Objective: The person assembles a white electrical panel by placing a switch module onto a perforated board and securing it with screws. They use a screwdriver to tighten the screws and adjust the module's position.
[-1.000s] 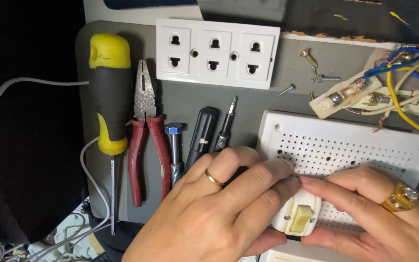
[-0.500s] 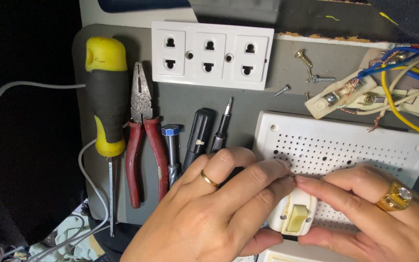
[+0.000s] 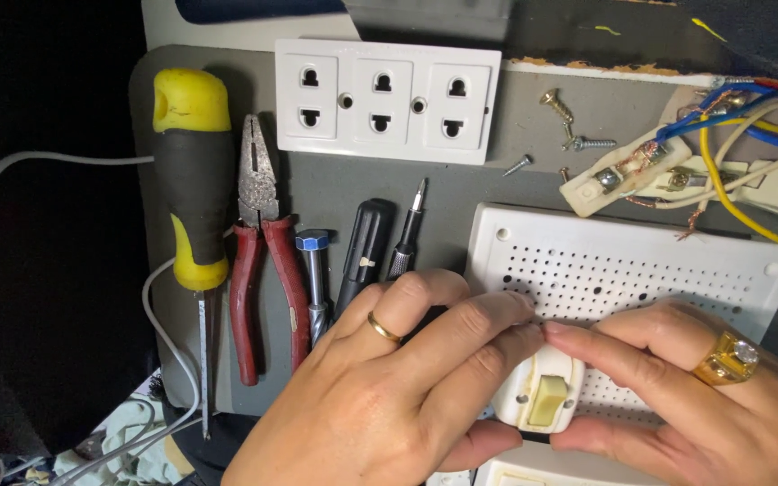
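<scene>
**Both hands pinch a small white switch against the perforated board**

Here, in the head view, the small white switch [image 3: 538, 400] lies on the lower edge of the perforated white board [image 3: 623, 270], its long axis running roughly up and down the picture and its pale yellow rocker facing up at the camera. The left hand [image 3: 389, 396] comes in from below the board, palm down, fingers stretched rightward, a gold band on one finger; its thumb curls under the switch. The right hand [image 3: 695, 405] comes in from the board's lower right, fingers stretched leftward, wearing a heavy gold ring. The fingertips of both hands meet just above the switch, so each grip is pressed onto it, the switch held between them.

Left of the board lie a black precision screwdriver [image 3: 404, 241], red-handled pliers [image 3: 263, 261] and a yellow-and-black screwdriver [image 3: 191, 180]. Above the board sits a triple white socket plate [image 3: 387, 101] on the grey counter [image 3: 515, 189], with loose screws [image 3: 569, 126] nearby.
</scene>
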